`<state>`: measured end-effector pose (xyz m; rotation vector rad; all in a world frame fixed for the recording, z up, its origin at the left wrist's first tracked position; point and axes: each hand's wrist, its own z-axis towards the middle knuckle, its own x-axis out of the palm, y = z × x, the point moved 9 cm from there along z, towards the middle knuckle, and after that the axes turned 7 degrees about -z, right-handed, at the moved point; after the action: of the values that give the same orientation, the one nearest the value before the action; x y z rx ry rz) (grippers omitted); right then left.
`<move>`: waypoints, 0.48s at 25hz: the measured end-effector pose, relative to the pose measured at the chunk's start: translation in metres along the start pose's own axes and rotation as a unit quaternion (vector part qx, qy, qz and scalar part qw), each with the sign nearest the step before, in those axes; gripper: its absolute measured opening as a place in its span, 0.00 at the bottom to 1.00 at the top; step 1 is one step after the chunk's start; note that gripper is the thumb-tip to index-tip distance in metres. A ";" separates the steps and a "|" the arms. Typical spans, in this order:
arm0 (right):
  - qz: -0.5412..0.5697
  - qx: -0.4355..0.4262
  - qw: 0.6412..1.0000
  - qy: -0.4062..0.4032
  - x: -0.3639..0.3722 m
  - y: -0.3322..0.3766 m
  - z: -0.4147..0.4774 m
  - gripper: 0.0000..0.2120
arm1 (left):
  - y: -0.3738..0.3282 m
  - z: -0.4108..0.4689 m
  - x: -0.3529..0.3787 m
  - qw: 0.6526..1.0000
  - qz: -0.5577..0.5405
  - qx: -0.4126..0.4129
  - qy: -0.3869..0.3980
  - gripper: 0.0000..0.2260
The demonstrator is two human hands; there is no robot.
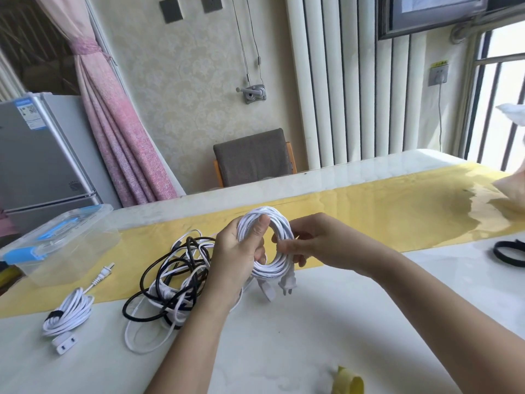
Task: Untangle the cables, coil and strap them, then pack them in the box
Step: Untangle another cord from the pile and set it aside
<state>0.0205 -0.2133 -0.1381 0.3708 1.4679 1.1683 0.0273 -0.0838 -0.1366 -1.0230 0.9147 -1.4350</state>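
I hold a coiled white cable point(272, 268) upright above the table. My left hand point(238, 251) grips its left side, thumb pressed over the loops. My right hand point(309, 240) pinches its right side. The coil's plug ends hang at the bottom. To the left lies a tangle of black and white cables point(173, 282). Farther left rests a coiled white cable with a black strap point(68, 314) round it. A clear plastic box point(61, 245) with blue latches stands at the table's left end, lid on.
Black straps point(508, 251) lie at the right edge of the white table point(312, 336). A yellow runner point(383, 206) crosses the table. A yellow item point(350, 381) sits near the front edge. A chair point(252, 157) stands behind the table.
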 end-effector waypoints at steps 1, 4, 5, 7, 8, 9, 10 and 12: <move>0.002 0.013 1.000 0.026 0.001 0.000 -0.003 0.10 | -0.003 -0.001 0.005 1.000 0.006 0.006 0.021 0.14; -0.068 0.060 0.992 0.090 0.004 -0.003 -0.013 0.11 | -0.005 -0.004 0.013 0.996 0.046 0.009 0.074 0.15; -0.123 0.076 0.983 0.112 0.004 -0.003 -0.019 0.12 | -0.004 -0.004 0.014 0.995 0.058 0.010 0.083 0.16; -0.216 0.112 0.955 0.167 0.008 -0.006 -0.037 0.18 | -0.005 -0.007 0.017 0.993 0.066 0.013 0.092 0.15; -0.238 0.128 0.941 0.202 0.010 -0.008 -0.048 0.23 | -0.006 -0.007 0.018 0.993 0.065 0.013 0.095 0.15; -0.243 0.138 0.931 0.235 0.014 -0.009 -0.061 0.26 | -0.006 -0.008 0.019 0.993 0.064 0.013 0.097 0.15; -0.238 0.136 0.924 0.266 0.019 -0.008 -0.073 0.28 | -0.007 -0.008 0.020 0.993 0.064 0.014 0.099 0.15; -0.220 0.110 0.918 0.313 0.035 -0.002 -0.091 0.27 | -0.007 -0.008 0.022 0.993 0.058 0.010 0.100 0.14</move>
<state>-0.0691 -0.2281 -0.1744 -0.2128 2.1138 0.7793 0.0165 -0.1049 -0.1306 -0.8072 1.0839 -1.4633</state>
